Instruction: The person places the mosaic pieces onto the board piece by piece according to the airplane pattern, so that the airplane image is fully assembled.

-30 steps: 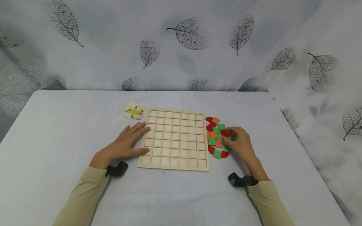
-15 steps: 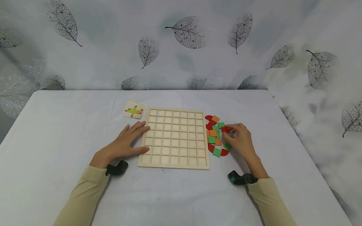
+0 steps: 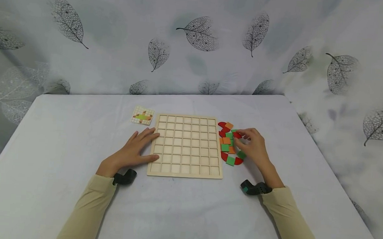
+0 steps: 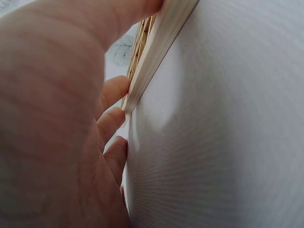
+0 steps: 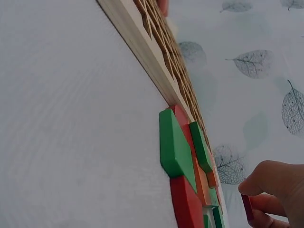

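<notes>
A square wooden grid board (image 3: 185,176) lies flat on the table. My left hand (image 3: 129,152) rests at its left side, fingers spread, with thumb and fingertips on the rim. In the left wrist view the fingertips (image 4: 117,85) touch the board's edge. Right of the board, my right hand (image 3: 254,146) pinches a small red rounded tile (image 5: 246,207) between thumb and fingers, over a cluster of loose tiles. That cluster holds green square tiles (image 3: 225,147), orange square tiles (image 3: 226,140) and red rounded tiles (image 3: 238,161), some overlapping.
A small pattern card (image 3: 142,115) with a green, orange and brown figure lies beyond the board's left corner. White cloth covers the table (image 3: 173,212). Behind it hangs a leaf-print curtain (image 3: 117,40). Each wrist wears a black camera mount (image 3: 255,188).
The right hand has shifted slightly, carrying the red tile a little away from me over the cluster. The left hand and the board stay in place.
</notes>
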The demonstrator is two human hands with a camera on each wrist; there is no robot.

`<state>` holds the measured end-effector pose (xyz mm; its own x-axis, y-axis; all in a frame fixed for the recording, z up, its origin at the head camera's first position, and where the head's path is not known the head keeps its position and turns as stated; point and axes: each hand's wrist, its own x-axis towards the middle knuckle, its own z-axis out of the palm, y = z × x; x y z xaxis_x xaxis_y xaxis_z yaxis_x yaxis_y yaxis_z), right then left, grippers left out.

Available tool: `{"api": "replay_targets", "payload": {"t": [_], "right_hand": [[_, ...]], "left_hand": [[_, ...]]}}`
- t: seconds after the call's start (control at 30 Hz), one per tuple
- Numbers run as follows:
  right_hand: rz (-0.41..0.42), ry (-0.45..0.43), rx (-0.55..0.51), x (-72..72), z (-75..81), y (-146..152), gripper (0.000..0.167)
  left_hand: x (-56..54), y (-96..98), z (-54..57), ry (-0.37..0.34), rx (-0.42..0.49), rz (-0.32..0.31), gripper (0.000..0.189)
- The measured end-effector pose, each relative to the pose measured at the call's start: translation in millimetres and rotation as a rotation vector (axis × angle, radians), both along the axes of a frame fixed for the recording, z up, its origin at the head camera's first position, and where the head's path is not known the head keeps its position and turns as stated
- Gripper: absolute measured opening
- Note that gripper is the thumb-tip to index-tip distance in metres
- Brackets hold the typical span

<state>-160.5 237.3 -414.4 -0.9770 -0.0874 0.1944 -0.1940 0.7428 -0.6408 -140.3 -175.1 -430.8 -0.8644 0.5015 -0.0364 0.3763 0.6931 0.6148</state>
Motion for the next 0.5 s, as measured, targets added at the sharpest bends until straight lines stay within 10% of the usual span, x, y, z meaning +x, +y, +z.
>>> {"api": "replay_targets", "payload": {"t": [0.5], "right_hand": [[0.038,-0.036,-0.045,-3.4,0.7,-21.0,0.036]], "left_hand": [[1.1,0.6,2.1,0.003,0.005,-0.002,0.078]]}}
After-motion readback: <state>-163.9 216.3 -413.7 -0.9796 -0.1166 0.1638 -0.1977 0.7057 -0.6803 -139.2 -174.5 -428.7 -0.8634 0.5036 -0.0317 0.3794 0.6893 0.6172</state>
